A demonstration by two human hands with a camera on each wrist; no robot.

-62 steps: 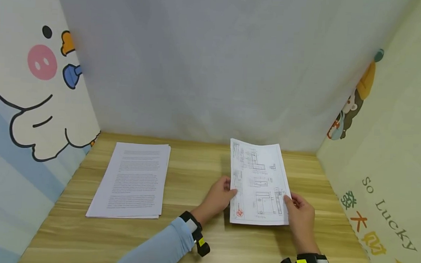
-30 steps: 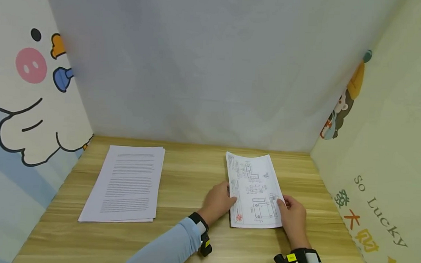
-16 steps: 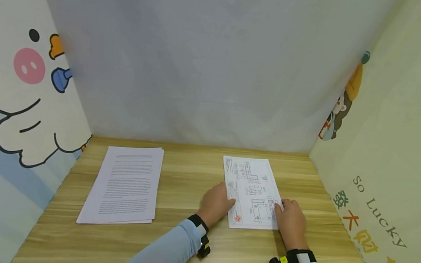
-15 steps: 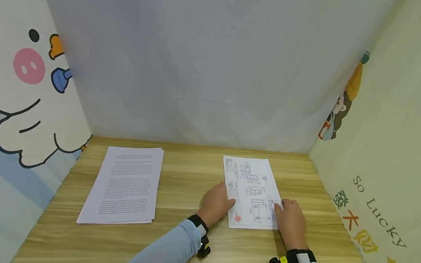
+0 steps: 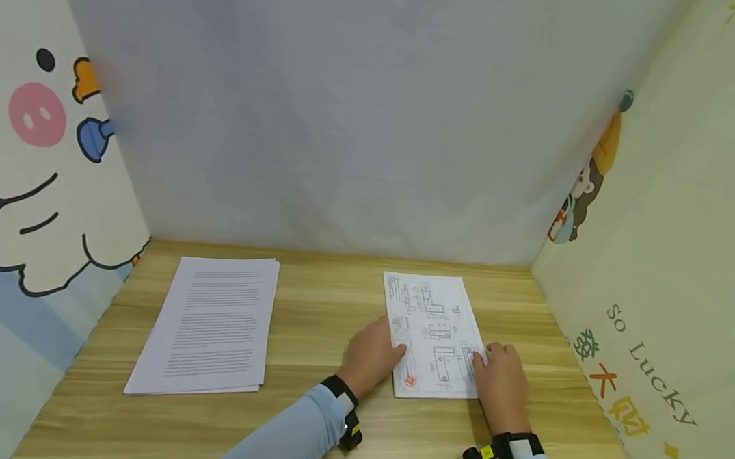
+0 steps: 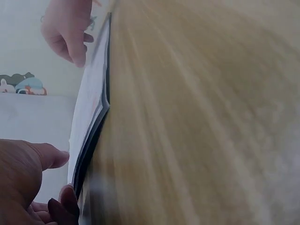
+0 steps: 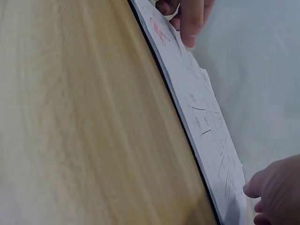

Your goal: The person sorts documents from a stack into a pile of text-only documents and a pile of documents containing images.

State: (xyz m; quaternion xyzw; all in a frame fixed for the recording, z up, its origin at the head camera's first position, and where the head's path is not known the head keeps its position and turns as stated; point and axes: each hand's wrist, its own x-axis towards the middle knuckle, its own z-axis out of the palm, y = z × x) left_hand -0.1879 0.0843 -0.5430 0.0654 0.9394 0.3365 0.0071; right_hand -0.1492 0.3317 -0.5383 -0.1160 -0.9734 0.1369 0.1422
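A stack of paper [image 5: 433,314] lies on the wooden table at the right, its top sheet printed with line drawings and a red stamp. At its left edge, my left hand [image 5: 372,355] holds it with the thumb on the top sheet; most fingers are hidden in the head view. My right hand [image 5: 502,385] grips the opposite edge, thumb over the drawing and fingers bent beside it. In the left wrist view, the thumb [image 6: 54,157] and a fingertip lie on either side of the stack's edge. Thickness shows along the stack's near edge [image 7: 176,101] in the right wrist view.
A second paper stack [image 5: 206,325], printed with lines of text, lies at the left with its sheets slightly uneven. The wooden table [image 5: 315,289] is bounded by a grey back curtain [image 5: 348,119] and cartoon-printed panels on both sides.
The drawing stack has come down from a raised, tilted position to lie flat on the table, both hands staying at its edges. The head view has shifted slightly; the text stack stays put.
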